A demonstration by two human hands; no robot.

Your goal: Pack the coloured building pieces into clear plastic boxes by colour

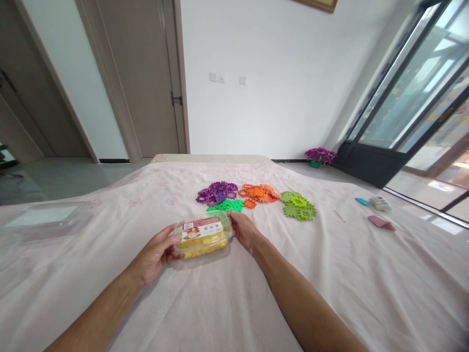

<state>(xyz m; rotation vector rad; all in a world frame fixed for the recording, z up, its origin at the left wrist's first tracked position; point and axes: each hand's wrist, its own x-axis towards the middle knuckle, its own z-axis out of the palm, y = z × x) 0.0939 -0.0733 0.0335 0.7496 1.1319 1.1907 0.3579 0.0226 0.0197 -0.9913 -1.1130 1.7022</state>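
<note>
A clear plastic container (203,235) with a red and white label on its lid sits between my hands, low over the cloth. Yellow pieces (205,245) show through its walls. My left hand (157,254) grips the container's left end, and my right hand (242,229) is closed on the right end. Just beyond it lie loose foam-like pieces with notched edges, sorted by colour: a purple pile (217,192), a green pile (227,206), an orange pile (258,192) and a lime pile (298,205). Whether the container touches the cloth I cannot tell.
A pale pink cloth (234,303) covers the broad surface. Clear plastic containers (47,215) stand at the left. To the right are a pink folded item (381,223), a small white object (380,203) and a blue one (362,201). Purple flowers (320,155) stand by the wall.
</note>
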